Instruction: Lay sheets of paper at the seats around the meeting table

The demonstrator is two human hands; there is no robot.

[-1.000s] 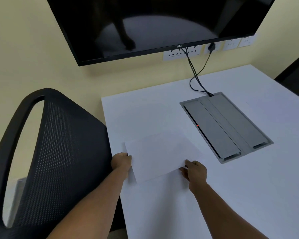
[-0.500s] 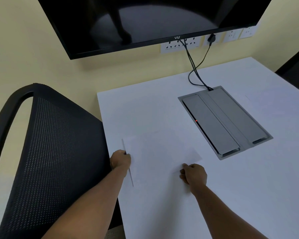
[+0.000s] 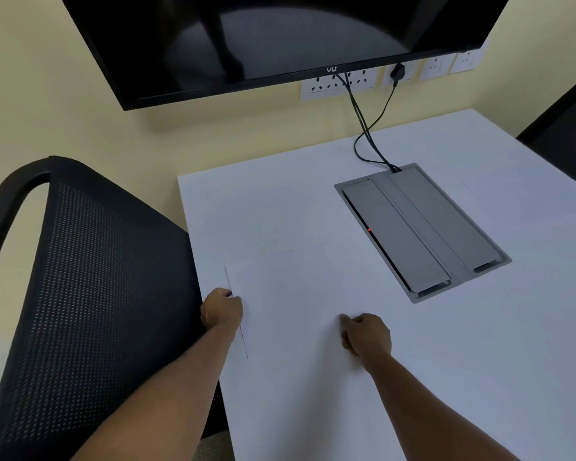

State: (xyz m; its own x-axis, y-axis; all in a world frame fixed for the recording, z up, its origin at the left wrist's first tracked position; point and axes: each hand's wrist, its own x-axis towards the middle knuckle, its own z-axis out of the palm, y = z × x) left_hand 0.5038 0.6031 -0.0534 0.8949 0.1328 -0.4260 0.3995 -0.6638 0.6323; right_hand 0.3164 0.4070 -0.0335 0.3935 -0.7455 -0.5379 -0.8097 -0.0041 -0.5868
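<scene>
Dim even light, soft focus, curved edges

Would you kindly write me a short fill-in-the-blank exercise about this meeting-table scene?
1. The sheet of paper lies flat on the white ____.
2. The mesh chair stands on the person's ____ side.
3. Black cables run from the wall sockets into the grey ____ set in the tabletop.
4. The left hand rests at the sheet's ____ edge, the right hand near its other end.

Missing words: table; left; cable box; left
</scene>
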